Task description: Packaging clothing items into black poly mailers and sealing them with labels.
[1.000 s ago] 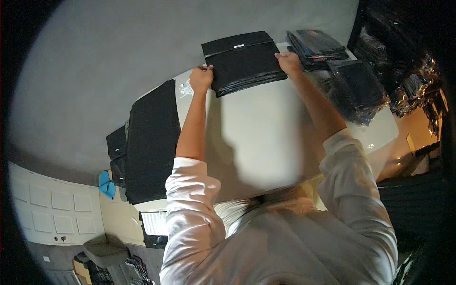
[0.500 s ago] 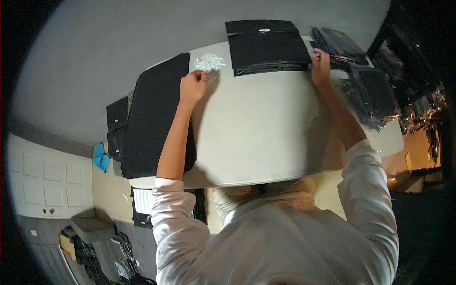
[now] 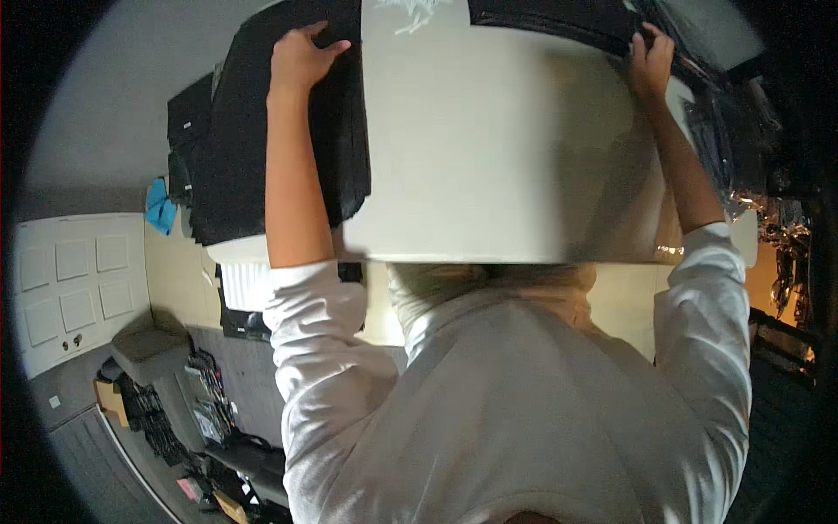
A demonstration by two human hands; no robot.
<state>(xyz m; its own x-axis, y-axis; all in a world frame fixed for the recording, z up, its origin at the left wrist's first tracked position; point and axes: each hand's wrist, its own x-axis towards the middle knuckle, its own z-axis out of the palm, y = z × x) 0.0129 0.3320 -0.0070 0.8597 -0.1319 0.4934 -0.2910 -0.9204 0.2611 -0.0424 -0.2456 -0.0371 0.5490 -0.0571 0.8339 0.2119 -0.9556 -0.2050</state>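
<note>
Left hand (image 3: 301,61): open, thumb and fingers apart, over the far end of the left pile (image 3: 236,131); whether it touched could not be told. The spread suggested readiness to take an edge.
Right hand (image 3: 653,63): fingers bent at the right end of the far pile (image 3: 550,17), perhaps to steady it; whether it gripped anything could not be told.
Left pile: black, flat, lengthwise along the table's left side, probably so that the left arm could reach it easily.
Far pile: black, at the table's far side, partly cut off by the upper edge of the view; likely set square to the body for both hands.
White bits (image 3: 415,13): loose between the two piles, presumably handy to either.
Table (image 3: 471,157): pale, with piles around its edges, likely to keep each within arm's reach.
Bags (image 3: 729,144): clear, beyond the right hand, apparently kept aside.
Left hand's change: half a second earlier it was pinched beside the white bits; it had since moved left and opened.
Right hand's change: little; it had stayed near the same corner.
View's change: tilted nearer the body, so the far pile no longer showed whole.
</note>
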